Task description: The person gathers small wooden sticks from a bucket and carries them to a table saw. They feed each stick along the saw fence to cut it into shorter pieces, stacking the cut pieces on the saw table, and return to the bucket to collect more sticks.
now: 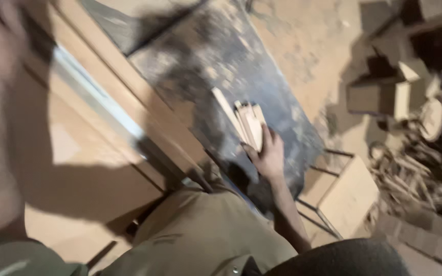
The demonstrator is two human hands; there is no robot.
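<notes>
Pale, matt wooden strips [248, 125] on a dusty, scuffed dark metal tabletop [216, 61].

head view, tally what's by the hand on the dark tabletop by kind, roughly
Hand: 1, gripping the sticks.
Bundle of pale wooden sticks: 1 bundle; blur hides the number of sticks.
Dark dusty flat tabletop: 1.
Pale wooden box on a metal frame: 1.
Total: 4.

Mid-frame, sticks [246, 122] lie on the counter [216, 61], a hand [269, 156] at their lower end. Boards [103, 128] at left; scraps [415, 148] at right on the floor [308, 46].
</notes>
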